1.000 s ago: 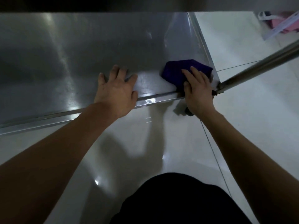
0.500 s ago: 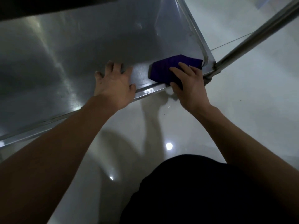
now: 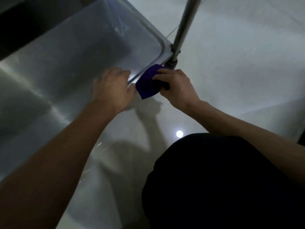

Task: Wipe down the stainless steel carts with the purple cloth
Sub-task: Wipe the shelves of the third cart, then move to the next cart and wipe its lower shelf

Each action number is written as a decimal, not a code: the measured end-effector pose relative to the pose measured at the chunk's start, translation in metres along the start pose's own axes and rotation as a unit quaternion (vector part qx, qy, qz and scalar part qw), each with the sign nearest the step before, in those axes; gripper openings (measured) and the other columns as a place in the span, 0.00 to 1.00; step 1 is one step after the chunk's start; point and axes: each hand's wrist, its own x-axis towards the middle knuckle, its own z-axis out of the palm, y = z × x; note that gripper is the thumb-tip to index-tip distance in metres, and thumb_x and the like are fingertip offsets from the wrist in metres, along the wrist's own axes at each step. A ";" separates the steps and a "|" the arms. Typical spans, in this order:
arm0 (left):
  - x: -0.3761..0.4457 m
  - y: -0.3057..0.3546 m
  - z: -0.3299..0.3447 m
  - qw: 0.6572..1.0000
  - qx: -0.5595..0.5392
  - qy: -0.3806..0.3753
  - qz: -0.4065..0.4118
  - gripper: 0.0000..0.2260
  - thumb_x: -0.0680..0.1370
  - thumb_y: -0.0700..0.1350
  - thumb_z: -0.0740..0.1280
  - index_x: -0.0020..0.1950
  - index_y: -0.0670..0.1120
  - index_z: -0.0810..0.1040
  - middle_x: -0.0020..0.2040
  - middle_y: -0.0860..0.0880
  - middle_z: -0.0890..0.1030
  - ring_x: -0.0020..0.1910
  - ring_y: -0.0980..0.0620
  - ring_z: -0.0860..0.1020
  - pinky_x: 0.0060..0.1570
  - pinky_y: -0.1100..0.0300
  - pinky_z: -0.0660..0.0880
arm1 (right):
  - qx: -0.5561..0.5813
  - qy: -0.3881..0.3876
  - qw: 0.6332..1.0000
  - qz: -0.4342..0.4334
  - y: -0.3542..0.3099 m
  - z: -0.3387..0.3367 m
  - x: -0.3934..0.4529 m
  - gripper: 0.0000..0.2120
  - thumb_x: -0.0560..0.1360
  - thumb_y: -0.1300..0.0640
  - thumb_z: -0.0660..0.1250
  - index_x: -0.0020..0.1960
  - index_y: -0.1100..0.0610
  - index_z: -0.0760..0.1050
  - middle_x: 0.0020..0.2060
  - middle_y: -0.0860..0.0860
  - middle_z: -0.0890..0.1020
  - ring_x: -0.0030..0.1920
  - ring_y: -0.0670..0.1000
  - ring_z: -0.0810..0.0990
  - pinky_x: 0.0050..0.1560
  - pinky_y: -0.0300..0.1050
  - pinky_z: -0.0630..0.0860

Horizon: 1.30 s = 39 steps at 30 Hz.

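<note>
The right hand (image 3: 177,87) has its grip on the purple cloth (image 3: 148,85) at the cart (image 3: 66,63) rim. The blurry left hand (image 3: 112,90) looks flat. Rub slowly along the edge.

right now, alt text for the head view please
The right hand grips a purple cloth against the near rim of a stainless steel cart shelf, beside its corner post. The left hand rests on the shelf.

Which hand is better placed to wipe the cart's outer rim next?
Right. The right hand already grips the cloth against the cart rim near the corner post; the left hand rests on the shelf, clothless.
</note>
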 end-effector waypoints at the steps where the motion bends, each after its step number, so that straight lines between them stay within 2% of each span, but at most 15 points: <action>1: 0.005 0.011 -0.004 1.000 -0.005 -0.001 0.014 0.20 0.80 0.51 0.64 0.70 0.46 0.74 0.68 0.42 0.74 0.68 0.40 0.70 0.64 0.44 0.69 | 0.006 0.006 1.000 0.017 0.006 -0.009 -0.007 0.18 0.69 0.67 0.69 0.58 0.58 0.83 0.54 0.54 0.84 0.50 0.56 0.80 0.52 0.41 0.69; 6: 0.015 0.080 -0.034 0.994 0.010 -0.030 0.104 0.19 0.80 0.51 0.64 0.68 0.44 0.76 0.65 0.42 0.77 0.65 0.39 0.72 0.63 0.44 0.71 | 0.017 0.046 0.993 0.111 0.031 -0.072 -0.043 0.20 0.68 0.70 0.68 0.57 0.59 0.83 0.51 0.56 0.84 0.47 0.59 0.81 0.50 0.49 0.76; 9: 0.011 0.127 -0.063 0.986 0.005 -0.062 0.152 0.17 0.80 0.50 0.63 0.66 0.43 0.77 0.63 0.42 0.78 0.63 0.40 0.74 0.61 0.41 0.72 | 0.036 0.084 0.982 0.165 0.031 -0.116 -0.060 0.21 0.66 0.70 0.67 0.57 0.59 0.83 0.48 0.56 0.84 0.44 0.58 0.79 0.46 0.48 0.72; 11: 0.010 0.157 -0.087 0.981 0.006 -0.086 0.175 0.18 0.81 0.51 0.63 0.68 0.44 0.76 0.63 0.44 0.78 0.64 0.41 0.74 0.61 0.42 0.72 | 0.054 0.119 0.972 0.198 0.026 -0.145 -0.070 0.21 0.66 0.70 0.66 0.56 0.58 0.83 0.48 0.56 0.84 0.44 0.55 0.76 0.44 0.45 0.69; 14: 0.010 0.194 -0.123 0.976 0.033 -0.089 0.194 0.19 0.81 0.52 0.61 0.69 0.45 0.74 0.64 0.46 0.77 0.64 0.42 0.74 0.59 0.44 0.73 | 0.068 0.152 0.955 0.244 0.016 -0.183 -0.079 0.21 0.69 0.67 0.64 0.58 0.55 0.82 0.51 0.51 0.84 0.48 0.56 0.77 0.46 0.44 0.70; 20: -0.012 0.247 -0.240 0.979 0.029 -0.101 0.177 0.19 0.81 0.51 0.62 0.70 0.45 0.73 0.69 0.45 0.75 0.69 0.43 0.70 0.63 0.43 0.72 | 0.106 0.160 0.933 0.305 -0.033 -0.293 -0.099 0.20 0.71 0.68 0.65 0.61 0.58 0.81 0.54 0.52 0.83 0.50 0.58 0.79 0.52 0.52 0.75; 24: -0.046 0.267 -0.337 0.974 0.010 -0.122 0.191 0.19 0.81 0.50 0.62 0.70 0.44 0.74 0.65 0.45 0.77 0.65 0.44 0.73 0.63 0.46 0.71 | 0.138 0.168 0.911 0.351 -0.087 -0.380 -0.121 0.21 0.72 0.68 0.65 0.62 0.56 0.80 0.57 0.50 0.82 0.54 0.55 0.79 0.54 0.48 0.75; 27: -0.080 0.277 -0.418 0.974 -0.001 -0.121 0.191 0.17 0.81 0.50 0.61 0.68 0.46 0.75 0.62 0.48 0.78 0.63 0.46 0.74 0.60 0.49 0.73 | 0.144 0.161 0.908 0.358 -0.134 -0.447 -0.136 0.21 0.72 0.68 0.66 0.63 0.56 0.80 0.58 0.49 0.82 0.54 0.54 0.79 0.54 0.46 0.75; 30: -0.104 0.285 -0.489 0.976 0.007 -0.106 0.190 0.13 0.81 0.51 0.61 0.61 0.48 0.76 0.58 0.50 0.80 0.59 0.47 0.76 0.52 0.51 0.73 | 0.123 0.140 0.913 0.362 -0.173 -0.513 -0.148 0.20 0.74 0.66 0.66 0.65 0.55 0.79 0.61 0.49 0.81 0.59 0.55 0.78 0.60 0.50 0.76; 31: -0.107 0.290 -0.509 0.976 0.011 -0.106 0.187 0.13 0.81 0.51 0.62 0.61 0.48 0.76 0.58 0.50 0.80 0.59 0.47 0.76 0.52 0.51 0.73 | 0.111 0.132 0.916 0.362 -0.181 -0.533 -0.148 0.20 0.75 0.66 0.66 0.66 0.55 0.79 0.62 0.49 0.80 0.60 0.56 0.78 0.61 0.52 0.75; 34: -0.108 0.308 -0.555 0.976 0.003 -0.118 0.181 0.19 0.81 0.52 0.62 0.70 0.49 0.74 0.67 0.48 0.77 0.67 0.45 0.73 0.62 0.46 0.74 | 0.096 0.104 0.933 0.332 -0.198 -0.583 -0.143 0.21 0.76 0.65 0.66 0.67 0.55 0.78 0.62 0.50 0.80 0.60 0.58 0.77 0.60 0.55 0.75; 39: -0.085 0.340 -0.603 0.983 0.014 -0.091 0.162 0.20 0.82 0.54 0.61 0.72 0.50 0.72 0.70 0.49 0.75 0.69 0.48 0.72 0.64 0.45 0.74 | 0.071 0.101 0.955 0.269 -0.192 -0.641 -0.121 0.20 0.76 0.65 0.68 0.66 0.55 0.78 0.64 0.51 0.79 0.60 0.59 0.76 0.62 0.54 0.74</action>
